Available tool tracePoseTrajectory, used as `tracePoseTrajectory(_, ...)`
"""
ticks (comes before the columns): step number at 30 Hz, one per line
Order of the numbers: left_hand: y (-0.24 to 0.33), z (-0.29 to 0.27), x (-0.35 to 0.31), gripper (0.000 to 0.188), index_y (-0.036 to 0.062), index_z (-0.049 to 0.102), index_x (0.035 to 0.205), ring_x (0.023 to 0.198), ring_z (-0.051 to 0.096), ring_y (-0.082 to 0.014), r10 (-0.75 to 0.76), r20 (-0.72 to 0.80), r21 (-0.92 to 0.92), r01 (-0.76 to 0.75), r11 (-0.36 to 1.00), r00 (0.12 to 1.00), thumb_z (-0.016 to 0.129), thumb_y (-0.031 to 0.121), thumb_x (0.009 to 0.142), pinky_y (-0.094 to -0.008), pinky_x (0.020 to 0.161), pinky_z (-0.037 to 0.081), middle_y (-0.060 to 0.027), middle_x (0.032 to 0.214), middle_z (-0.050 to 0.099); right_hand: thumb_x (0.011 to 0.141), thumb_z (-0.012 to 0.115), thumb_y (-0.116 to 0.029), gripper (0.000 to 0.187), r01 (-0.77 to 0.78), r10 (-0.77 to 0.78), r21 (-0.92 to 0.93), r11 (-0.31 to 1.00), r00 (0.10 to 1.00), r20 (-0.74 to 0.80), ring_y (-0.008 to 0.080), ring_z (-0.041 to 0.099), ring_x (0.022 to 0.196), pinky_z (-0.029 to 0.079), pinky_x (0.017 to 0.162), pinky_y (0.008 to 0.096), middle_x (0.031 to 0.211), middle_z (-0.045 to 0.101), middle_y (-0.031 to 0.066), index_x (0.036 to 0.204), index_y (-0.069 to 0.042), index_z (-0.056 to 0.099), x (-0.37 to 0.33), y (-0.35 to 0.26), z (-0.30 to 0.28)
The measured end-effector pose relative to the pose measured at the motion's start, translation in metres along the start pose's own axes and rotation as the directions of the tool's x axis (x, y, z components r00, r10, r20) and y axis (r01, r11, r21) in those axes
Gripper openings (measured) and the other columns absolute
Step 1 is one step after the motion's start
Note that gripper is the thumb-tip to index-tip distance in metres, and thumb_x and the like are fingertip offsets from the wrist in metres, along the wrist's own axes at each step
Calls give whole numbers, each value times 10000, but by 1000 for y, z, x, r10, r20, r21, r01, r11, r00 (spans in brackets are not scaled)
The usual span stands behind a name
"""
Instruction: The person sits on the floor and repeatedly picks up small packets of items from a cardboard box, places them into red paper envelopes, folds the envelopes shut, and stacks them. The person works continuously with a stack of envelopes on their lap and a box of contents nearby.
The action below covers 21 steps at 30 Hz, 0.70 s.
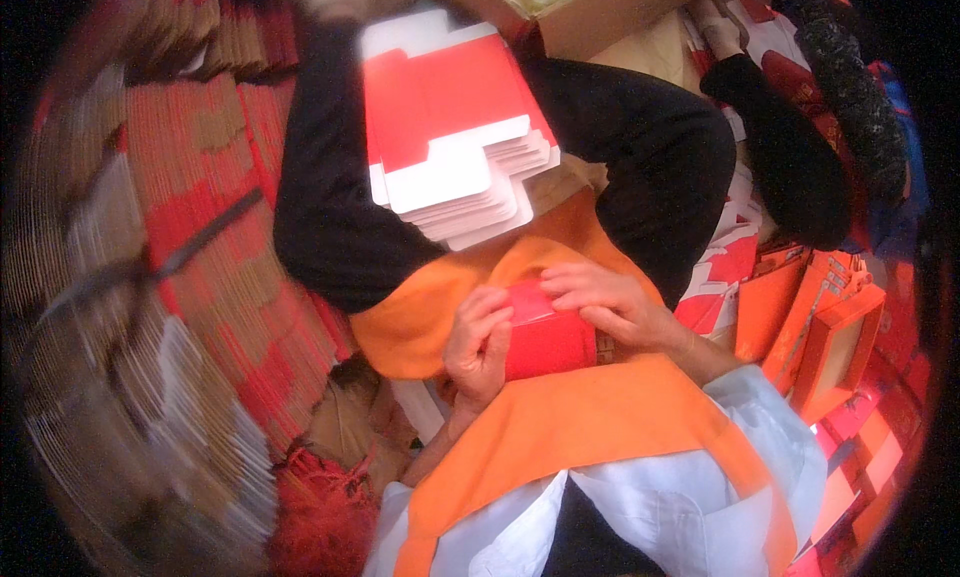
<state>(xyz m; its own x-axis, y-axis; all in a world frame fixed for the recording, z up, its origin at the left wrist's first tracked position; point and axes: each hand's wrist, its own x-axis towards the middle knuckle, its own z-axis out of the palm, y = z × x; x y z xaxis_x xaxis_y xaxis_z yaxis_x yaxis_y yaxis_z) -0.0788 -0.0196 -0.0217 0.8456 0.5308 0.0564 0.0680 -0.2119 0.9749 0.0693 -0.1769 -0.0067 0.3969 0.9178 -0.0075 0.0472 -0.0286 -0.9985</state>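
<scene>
A small red box [548, 347] is between my two hands, close to the orange apron over my lap. My left hand [478, 342] grips its left side, fingers curled over the upper corner and thumb against the near face. On the other side my right hand [605, 302] lays its fingers over the far top edge, with the thumb by the right side. Beyond the box, a stack of flat red and white folding cartons [450, 102] rests between my dark-trousered legs.
Tall rows of flat brown and red cardboard pieces [190, 177] line the left. Red stringy material [320, 517] lies near left. Orange boxes [840, 347] stand at right. An open brown carton [610, 17] is at the far side. Another person's dark-sleeved arm [840, 87] shows far right.
</scene>
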Motion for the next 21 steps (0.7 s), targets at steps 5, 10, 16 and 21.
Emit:
tracePoseTrajectory(5,1,-3,-2,135,1,597,932,1017,545,-294,9,43,17,-10,1000,999,581,74,820,-391,905,407,-150,1028,592,847,483,-66,217,52,-52,2,999,998,21,324,437,1181,335,978,415,1199,524,155,1023,-13,598,-6,4,0)
tracePoseTrajectory(10,4,15,-11,577,-6,376,1275,1150,445,-253,-334,-151,-485,224,845,931,646,150,789,-373,973,344,-156,1257,446,845,528,-181,331,-109,156,363,926,982,-102,317,440,1169,347,966,411,1228,481,185,1132,-16,532,-9,8,3)
tracePoseTrajectory(16,13,7,3,708,-30,235,1343,1198,390,-242,-433,235,-415,493,765,870,633,209,809,-369,997,316,-156,1331,353,774,648,-280,569,-229,255,-218,949,961,102,271,475,1114,359,946,354,1198,482,169,1225,-3,440,9,-24,-31)
tracePoseTrajectory(21,36,13,62,504,-35,324,1294,1181,417,-248,-10,94,-525,58,849,996,472,216,883,-384,983,344,-165,1298,391,804,589,-302,524,-120,26,-197,973,907,-421,220,456,1143,333,980,337,1240,472,110,1216,-4,461,9,-60,-106)
